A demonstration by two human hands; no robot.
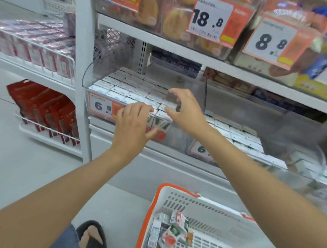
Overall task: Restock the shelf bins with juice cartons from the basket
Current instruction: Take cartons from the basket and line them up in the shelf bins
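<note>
A clear shelf bin (pixel 97 79) with a "6.5" price tag holds tight rows of white-topped juice cartons (pixel 126 86). My right hand (pixel 187 111) is over the bin's front right corner, thumb and fingers pinched on a juice carton (pixel 172 103) standing in the front row. My left hand (pixel 132 126) lies on the bin's front edge with its fingers spread over the carton tops and its thumb against the clear front wall, and it holds nothing. A white basket with an orange rim (pixel 161 195) sits on the floor below, with several loose juice cartons (pixel 175 231) in it.
A second clear bin of cartons (pixel 242 138) stands to the right. The shelf above (pixel 181 47) carries biscuit packs and price tags. A white upright post (pixel 82 82) separates wire racks with pink boxes (pixel 34 49) and red packets (pixel 47 109). My sandalled foot (pixel 91 237) is beside the basket.
</note>
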